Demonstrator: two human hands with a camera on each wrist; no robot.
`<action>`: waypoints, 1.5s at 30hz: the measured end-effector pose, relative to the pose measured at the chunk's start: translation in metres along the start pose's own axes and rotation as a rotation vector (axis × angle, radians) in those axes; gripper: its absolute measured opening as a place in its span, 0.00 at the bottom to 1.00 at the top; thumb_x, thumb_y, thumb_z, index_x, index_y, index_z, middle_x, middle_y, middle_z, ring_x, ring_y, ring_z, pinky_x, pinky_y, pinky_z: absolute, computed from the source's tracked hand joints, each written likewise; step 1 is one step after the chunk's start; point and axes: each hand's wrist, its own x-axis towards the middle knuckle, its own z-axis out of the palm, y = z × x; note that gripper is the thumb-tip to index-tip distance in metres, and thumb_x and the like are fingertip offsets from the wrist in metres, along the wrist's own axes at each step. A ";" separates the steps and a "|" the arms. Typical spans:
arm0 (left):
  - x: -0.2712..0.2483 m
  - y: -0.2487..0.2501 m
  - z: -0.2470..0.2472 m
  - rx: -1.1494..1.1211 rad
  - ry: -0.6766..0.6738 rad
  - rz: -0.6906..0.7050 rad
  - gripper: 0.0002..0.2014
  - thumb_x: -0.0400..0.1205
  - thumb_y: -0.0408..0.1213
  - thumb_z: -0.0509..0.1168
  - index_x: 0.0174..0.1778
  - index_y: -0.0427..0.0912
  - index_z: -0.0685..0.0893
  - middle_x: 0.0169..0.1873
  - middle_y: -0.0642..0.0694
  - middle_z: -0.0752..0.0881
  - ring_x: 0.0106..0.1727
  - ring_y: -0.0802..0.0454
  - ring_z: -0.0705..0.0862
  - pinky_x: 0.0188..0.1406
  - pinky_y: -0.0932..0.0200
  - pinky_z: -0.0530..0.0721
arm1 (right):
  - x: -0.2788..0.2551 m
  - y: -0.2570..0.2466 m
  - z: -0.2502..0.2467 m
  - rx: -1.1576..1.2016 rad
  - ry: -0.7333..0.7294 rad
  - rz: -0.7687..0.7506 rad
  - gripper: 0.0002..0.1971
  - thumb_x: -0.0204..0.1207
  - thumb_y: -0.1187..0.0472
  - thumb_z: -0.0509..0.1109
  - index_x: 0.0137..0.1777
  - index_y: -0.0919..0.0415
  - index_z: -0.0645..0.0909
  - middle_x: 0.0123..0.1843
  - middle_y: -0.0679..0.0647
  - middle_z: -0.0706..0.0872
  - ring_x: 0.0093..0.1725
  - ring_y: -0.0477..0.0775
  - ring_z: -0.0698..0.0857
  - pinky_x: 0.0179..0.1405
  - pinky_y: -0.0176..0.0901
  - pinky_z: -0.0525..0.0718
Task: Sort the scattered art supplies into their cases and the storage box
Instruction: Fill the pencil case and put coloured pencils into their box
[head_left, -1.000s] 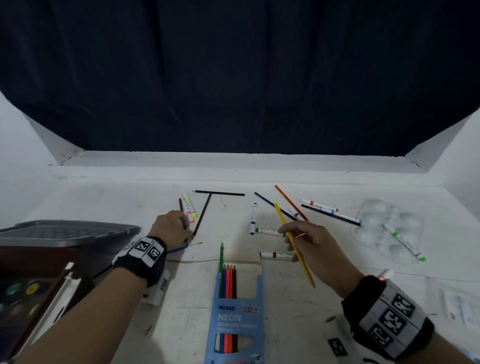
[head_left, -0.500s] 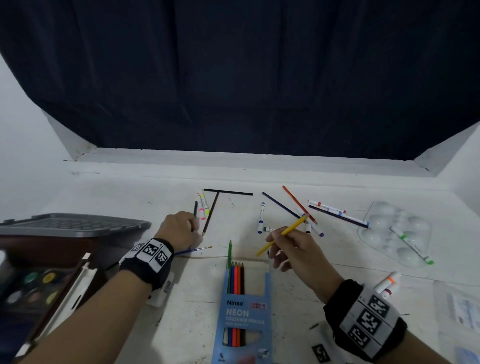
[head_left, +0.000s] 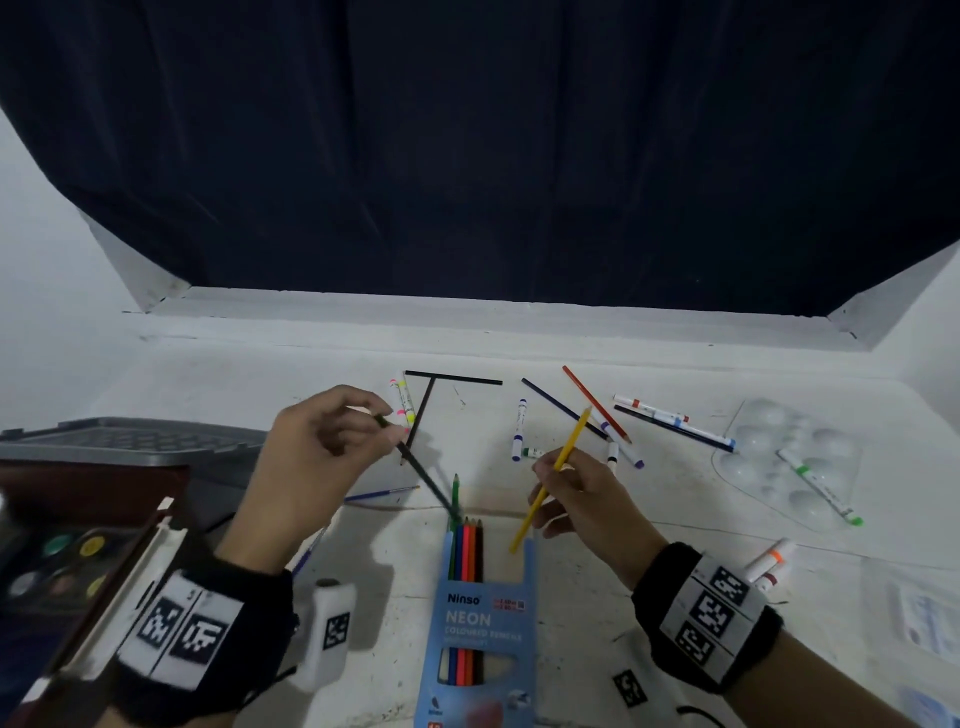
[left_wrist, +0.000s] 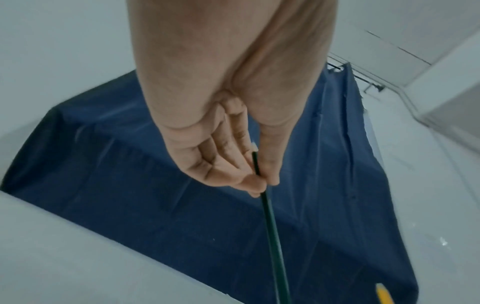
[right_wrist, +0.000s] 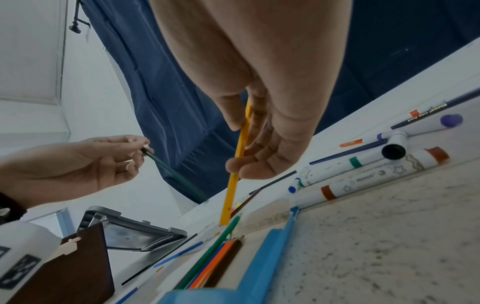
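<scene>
A blue pencil case (head_left: 480, 618) lies open at the front centre, with several coloured pencils (head_left: 467, 551) sticking out of its mouth. My left hand (head_left: 382, 415) is raised left of it and pinches a dark green pencil (head_left: 421, 467) near its top end, the lower end slanting down to the case mouth. The left wrist view shows the pinch (left_wrist: 262, 185) on that pencil (left_wrist: 272, 236). My right hand (head_left: 550, 470) holds a yellow pencil (head_left: 571, 441) mid-shaft, its lower end just above the right side of the case. In the right wrist view the yellow pencil (right_wrist: 232, 195) points down at the case (right_wrist: 265, 257).
Markers (head_left: 519, 431), loose pencils (head_left: 563, 408) and highlighters (head_left: 404, 402) lie scattered behind the case. A clear paint palette (head_left: 753, 441) with a green marker is at the right. A grey storage box (head_left: 130, 441) and a watercolour set (head_left: 52, 566) stand at the left.
My left hand lifted off the table with the dark green pencil and brought it toward the case. My right hand turned the yellow pencil so its lower end points at the case.
</scene>
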 end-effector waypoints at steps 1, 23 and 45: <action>-0.003 0.000 0.005 -0.048 -0.018 -0.018 0.09 0.72 0.37 0.79 0.46 0.44 0.89 0.35 0.42 0.92 0.43 0.37 0.90 0.51 0.50 0.87 | 0.001 0.001 0.000 -0.014 0.007 -0.014 0.07 0.86 0.59 0.64 0.56 0.63 0.76 0.41 0.65 0.89 0.33 0.57 0.87 0.35 0.46 0.87; 0.047 -0.058 0.090 0.315 -0.349 -0.026 0.15 0.78 0.39 0.77 0.59 0.49 0.86 0.35 0.53 0.93 0.41 0.56 0.90 0.48 0.62 0.88 | 0.017 0.020 0.007 -0.296 -0.033 0.003 0.13 0.84 0.65 0.65 0.64 0.53 0.69 0.51 0.62 0.83 0.37 0.62 0.91 0.36 0.52 0.91; -0.014 -0.061 0.054 1.052 -0.741 0.175 0.32 0.80 0.67 0.60 0.81 0.63 0.68 0.77 0.62 0.70 0.81 0.59 0.62 0.71 0.48 0.59 | 0.015 0.018 0.021 -0.947 -0.183 -0.262 0.19 0.79 0.60 0.71 0.69 0.57 0.75 0.55 0.55 0.79 0.51 0.56 0.81 0.53 0.52 0.83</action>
